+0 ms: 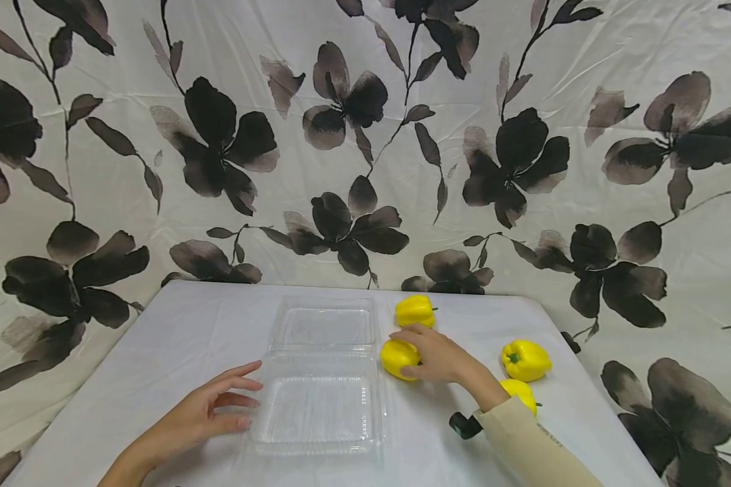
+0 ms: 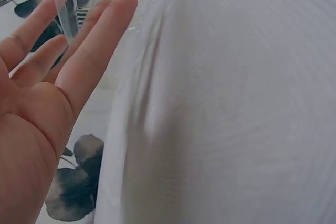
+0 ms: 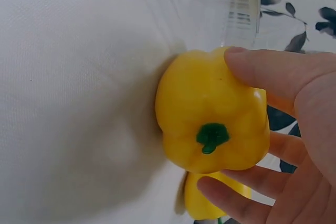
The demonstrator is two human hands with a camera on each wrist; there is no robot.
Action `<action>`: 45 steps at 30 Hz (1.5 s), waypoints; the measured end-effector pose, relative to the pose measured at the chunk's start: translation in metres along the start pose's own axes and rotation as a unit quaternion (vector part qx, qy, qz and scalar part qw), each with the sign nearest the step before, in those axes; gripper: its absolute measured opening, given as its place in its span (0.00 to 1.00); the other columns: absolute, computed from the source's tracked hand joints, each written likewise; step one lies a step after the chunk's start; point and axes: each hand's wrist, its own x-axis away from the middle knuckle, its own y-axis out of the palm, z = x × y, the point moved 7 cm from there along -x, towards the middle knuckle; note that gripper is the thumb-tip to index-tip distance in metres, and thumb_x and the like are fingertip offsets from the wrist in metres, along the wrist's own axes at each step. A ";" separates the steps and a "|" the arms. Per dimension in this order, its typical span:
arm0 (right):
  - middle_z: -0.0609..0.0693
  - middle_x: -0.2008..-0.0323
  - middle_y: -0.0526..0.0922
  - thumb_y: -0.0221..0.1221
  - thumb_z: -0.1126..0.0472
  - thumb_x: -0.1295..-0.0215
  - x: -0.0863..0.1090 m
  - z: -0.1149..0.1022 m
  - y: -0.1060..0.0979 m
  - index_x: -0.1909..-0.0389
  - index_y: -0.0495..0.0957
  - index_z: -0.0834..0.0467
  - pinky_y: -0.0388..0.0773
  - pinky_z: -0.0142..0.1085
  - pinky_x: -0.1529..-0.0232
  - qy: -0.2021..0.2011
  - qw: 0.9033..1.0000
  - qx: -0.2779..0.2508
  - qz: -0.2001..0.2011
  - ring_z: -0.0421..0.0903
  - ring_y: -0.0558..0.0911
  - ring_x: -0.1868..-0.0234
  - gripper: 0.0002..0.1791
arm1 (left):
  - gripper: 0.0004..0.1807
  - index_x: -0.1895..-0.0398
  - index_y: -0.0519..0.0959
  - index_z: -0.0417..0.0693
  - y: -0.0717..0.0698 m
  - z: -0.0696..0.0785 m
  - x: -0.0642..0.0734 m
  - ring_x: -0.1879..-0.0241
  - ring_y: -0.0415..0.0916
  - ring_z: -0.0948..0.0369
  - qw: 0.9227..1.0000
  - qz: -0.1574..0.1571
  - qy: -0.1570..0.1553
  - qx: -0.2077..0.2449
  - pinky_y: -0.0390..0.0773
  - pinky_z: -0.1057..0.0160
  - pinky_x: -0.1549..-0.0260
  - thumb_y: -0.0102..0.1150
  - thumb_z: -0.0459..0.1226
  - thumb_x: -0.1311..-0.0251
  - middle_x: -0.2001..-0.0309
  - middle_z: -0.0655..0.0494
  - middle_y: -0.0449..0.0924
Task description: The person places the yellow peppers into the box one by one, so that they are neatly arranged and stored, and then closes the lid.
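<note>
My right hand [image 1: 441, 358] grips a yellow bell pepper [image 1: 396, 358] just right of a clear plastic clamshell container [image 1: 317, 409]. In the right wrist view the thumb lies on one side of this pepper [image 3: 210, 103], with fingers around the other; its green stem faces the camera. Another yellow bell pepper [image 1: 414, 310] sits right behind it. The container lies unfolded on the table, lid half toward the back. At its left side my left hand [image 1: 210, 409] has its fingers spread and holds nothing; whether the fingertips touch the rim I cannot tell.
Two more yellow bell peppers, one farther back [image 1: 526, 360] and one partly behind the sleeve [image 1: 518, 391], are on the right. A small black object [image 1: 465, 425] is by the right cuff. The white-covered table [image 1: 176, 338] ends at a floral curtain [image 1: 341, 135].
</note>
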 end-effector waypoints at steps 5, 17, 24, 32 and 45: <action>0.56 0.34 0.78 0.72 0.57 0.33 -0.001 0.001 0.002 0.32 0.80 0.54 0.75 0.60 0.31 -0.009 1.000 -0.017 -0.002 0.57 0.78 0.35 0.28 | 0.24 0.32 0.75 0.38 0.001 -0.001 0.001 0.37 0.80 0.59 1.000 -0.002 0.015 0.011 0.82 0.65 0.41 0.65 0.31 0.29 0.16 0.39 0.50; 0.55 0.35 0.80 0.73 0.61 0.34 0.000 0.001 0.001 0.36 0.81 0.56 0.74 0.60 0.30 -0.034 0.999 -0.031 -0.009 0.57 0.78 0.34 0.25 | 0.25 0.33 0.76 0.37 0.003 0.001 0.002 0.36 0.80 0.53 0.999 0.012 0.028 0.008 0.81 0.65 0.39 0.68 0.30 0.31 0.16 0.43 0.52; 0.53 0.36 0.80 0.73 0.59 0.34 -0.001 0.002 0.003 0.39 0.82 0.53 0.74 0.58 0.30 -0.038 0.999 -0.030 -0.009 0.55 0.78 0.35 0.23 | 0.24 0.34 0.76 0.37 0.003 0.000 0.003 0.35 0.79 0.55 1.000 0.015 0.017 0.012 0.82 0.64 0.40 0.68 0.30 0.32 0.17 0.38 0.50; 0.54 0.35 0.79 0.73 0.59 0.33 0.000 0.004 0.006 0.38 0.82 0.53 0.72 0.60 0.29 -0.029 0.999 -0.041 -0.010 0.57 0.76 0.33 0.23 | 0.24 0.34 0.76 0.37 0.004 0.000 0.003 0.36 0.79 0.58 1.000 0.016 -0.001 0.009 0.82 0.65 0.41 0.68 0.31 0.31 0.16 0.38 0.50; 0.54 0.35 0.78 0.73 0.60 0.33 0.004 0.005 0.004 0.38 0.82 0.53 0.72 0.61 0.29 -0.023 0.999 -0.047 -0.004 0.58 0.76 0.33 0.23 | 0.23 0.35 0.77 0.36 0.005 0.001 0.001 0.36 0.80 0.54 0.999 0.022 0.042 -0.003 0.84 0.60 0.41 0.68 0.29 0.31 0.18 0.37 0.53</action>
